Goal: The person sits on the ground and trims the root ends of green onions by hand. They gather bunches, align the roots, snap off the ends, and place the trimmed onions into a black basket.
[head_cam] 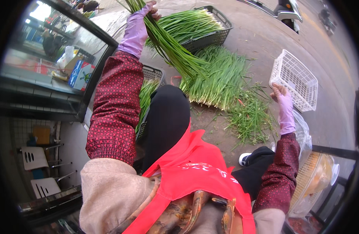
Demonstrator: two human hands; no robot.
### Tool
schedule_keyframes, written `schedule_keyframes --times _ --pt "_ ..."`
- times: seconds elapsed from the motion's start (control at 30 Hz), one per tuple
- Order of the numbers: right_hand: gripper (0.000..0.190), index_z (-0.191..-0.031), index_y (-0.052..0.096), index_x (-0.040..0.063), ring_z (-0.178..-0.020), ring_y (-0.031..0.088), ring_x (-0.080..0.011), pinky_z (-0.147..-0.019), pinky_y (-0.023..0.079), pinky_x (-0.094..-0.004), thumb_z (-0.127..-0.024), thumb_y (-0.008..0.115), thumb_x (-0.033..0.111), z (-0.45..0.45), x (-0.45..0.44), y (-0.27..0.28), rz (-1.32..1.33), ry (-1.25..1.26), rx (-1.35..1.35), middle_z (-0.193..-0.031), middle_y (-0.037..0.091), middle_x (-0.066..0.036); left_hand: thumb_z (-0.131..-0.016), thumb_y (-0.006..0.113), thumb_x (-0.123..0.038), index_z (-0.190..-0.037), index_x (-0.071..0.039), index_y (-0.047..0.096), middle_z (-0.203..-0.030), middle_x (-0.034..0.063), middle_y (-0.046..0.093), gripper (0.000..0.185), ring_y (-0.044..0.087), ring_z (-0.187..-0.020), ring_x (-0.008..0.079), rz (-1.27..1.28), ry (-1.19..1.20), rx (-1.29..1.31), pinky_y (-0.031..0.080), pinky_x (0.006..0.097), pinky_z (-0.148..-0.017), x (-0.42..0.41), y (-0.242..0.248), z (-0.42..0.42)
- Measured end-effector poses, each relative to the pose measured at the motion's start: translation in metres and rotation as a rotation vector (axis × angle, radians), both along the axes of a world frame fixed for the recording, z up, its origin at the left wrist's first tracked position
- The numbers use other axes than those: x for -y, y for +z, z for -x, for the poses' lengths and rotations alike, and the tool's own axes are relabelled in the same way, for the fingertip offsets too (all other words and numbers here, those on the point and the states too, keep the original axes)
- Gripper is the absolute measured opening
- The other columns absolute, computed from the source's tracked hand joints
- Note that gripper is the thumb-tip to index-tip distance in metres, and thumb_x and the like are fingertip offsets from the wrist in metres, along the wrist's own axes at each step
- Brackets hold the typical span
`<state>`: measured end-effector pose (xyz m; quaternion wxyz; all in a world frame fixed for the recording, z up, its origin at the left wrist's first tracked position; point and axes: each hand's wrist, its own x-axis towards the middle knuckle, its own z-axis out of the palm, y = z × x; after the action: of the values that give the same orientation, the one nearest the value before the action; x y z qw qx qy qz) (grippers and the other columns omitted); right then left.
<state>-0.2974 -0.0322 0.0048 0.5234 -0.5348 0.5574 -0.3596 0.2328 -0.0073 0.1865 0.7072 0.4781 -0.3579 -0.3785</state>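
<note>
My left hand (144,22), in a purple glove with bare fingertips, grips a loose bunch of long green leaves, likely garlic chives (173,51). The bunch hangs down to the right over a large pile of the same greens (220,77) on the ground, its pale ends towards me. My right hand (281,101), gloved the same way, is raised at the right with fingers curled together. In the view it overlaps the near edge of a white plastic basket (296,77). Whether anything thin is between its fingers cannot be told.
A dark plastic crate (208,38) of greens stands behind the pile; another crate (160,73) sits by my left knee. Trimmed scraps (251,117) litter the ground. A glass-sided cabinet (56,58) stands left; a yellowish basket (306,175) and clear plastic bag (303,131) are right.
</note>
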Motion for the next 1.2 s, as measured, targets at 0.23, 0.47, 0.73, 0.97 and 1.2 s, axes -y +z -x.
schedule_keyframes --times 0.23,0.47,0.73,0.97,1.2 --pt "0.027 -0.115 0.064 0.006 -0.058 0.052 -0.0047 -0.055 0.041 -0.0181 -0.095 0.064 0.023 0.001 -0.010 -0.033 -0.192 0.048 -0.088 -0.071 0.064 0.001 -0.089 0.069 -0.021 -0.098 -0.003 0.066 -0.076 0.0000 0.061 0.020 0.053 -0.062 0.0073 -0.135 0.076 0.709 0.045 0.0194 -0.057 -0.135 0.022 -0.139" --pt "0.023 -0.112 0.065 0.005 -0.060 0.053 -0.0055 -0.057 0.043 -0.0193 -0.094 0.064 0.020 -0.025 -0.085 -0.079 -0.291 0.116 -0.136 -0.073 0.064 0.001 -0.083 0.070 -0.030 -0.116 -0.007 0.059 -0.097 0.0199 0.068 0.042 0.065 -0.094 0.0367 -0.905 0.398 1.158 0.049 0.0433 -0.082 -0.233 -0.180 -0.193" --pt "0.027 -0.115 0.064 0.004 -0.058 0.057 -0.0087 -0.056 0.046 -0.0209 -0.096 0.061 0.022 -0.037 -0.159 -0.111 -0.527 0.078 -0.213 -0.074 0.067 -0.003 -0.081 0.072 -0.039 -0.124 -0.006 0.056 -0.108 0.0183 0.068 0.056 0.065 -0.102 0.0330 -1.160 0.337 1.018 0.049 0.0419 -0.089 -0.241 -0.317 -0.223" --pt "0.033 -0.117 0.063 0.000 -0.055 0.057 -0.0094 -0.051 0.046 -0.0205 -0.095 0.061 0.025 -0.042 -0.175 -0.122 -0.633 0.043 -0.173 -0.073 0.067 -0.005 -0.069 0.083 -0.044 -0.130 -0.007 0.052 -0.118 0.0176 0.064 0.078 0.063 -0.109 0.0317 -1.233 0.218 1.039 0.049 0.0418 -0.092 -0.207 -0.328 -0.220" --pt "0.030 -0.115 0.063 0.000 -0.058 0.056 -0.0086 -0.057 0.047 -0.0216 -0.095 0.062 0.023 -0.059 -0.173 -0.108 -0.565 0.026 -0.176 -0.074 0.066 -0.004 -0.063 0.088 -0.039 -0.144 -0.004 0.037 -0.135 0.0222 0.052 0.102 0.050 -0.126 0.0349 -1.298 0.208 0.839 0.042 0.0416 -0.105 -0.232 -0.339 -0.218"
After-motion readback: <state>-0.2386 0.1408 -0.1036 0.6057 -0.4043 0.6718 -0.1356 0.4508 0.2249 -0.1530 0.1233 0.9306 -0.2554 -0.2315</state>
